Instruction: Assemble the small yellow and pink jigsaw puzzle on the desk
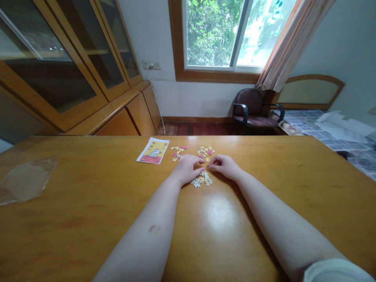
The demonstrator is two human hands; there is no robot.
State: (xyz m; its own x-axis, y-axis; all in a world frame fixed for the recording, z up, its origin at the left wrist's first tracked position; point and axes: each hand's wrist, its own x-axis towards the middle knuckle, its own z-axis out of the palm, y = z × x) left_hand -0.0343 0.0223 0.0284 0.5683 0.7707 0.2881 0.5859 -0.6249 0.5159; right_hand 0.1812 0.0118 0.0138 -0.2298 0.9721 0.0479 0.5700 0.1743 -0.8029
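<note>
My left hand [188,169] rests over the table among jigsaw pieces, its thumb and fingers apart. Just below its thumb lies a pile of pale jigsaw pieces [202,179]. To the right, my right hand [225,166] is closed in a pinch close to the left fingertips; whatever it holds is too small to make out. Beyond the hands are a cluster of yellow and pink pieces [206,151] and a partly joined group of pieces [179,149], partly hidden by my left hand. A picture card [153,151] with a cartoon animal on yellow and red lies left of them.
A clear plastic bag [28,178] lies at the left of the wooden table [117,203]. Past the far edge stand a glass-fronted cabinet [114,94], an office chair [251,105] and a bed [308,117]. A white cable [155,94] hangs from a wall socket.
</note>
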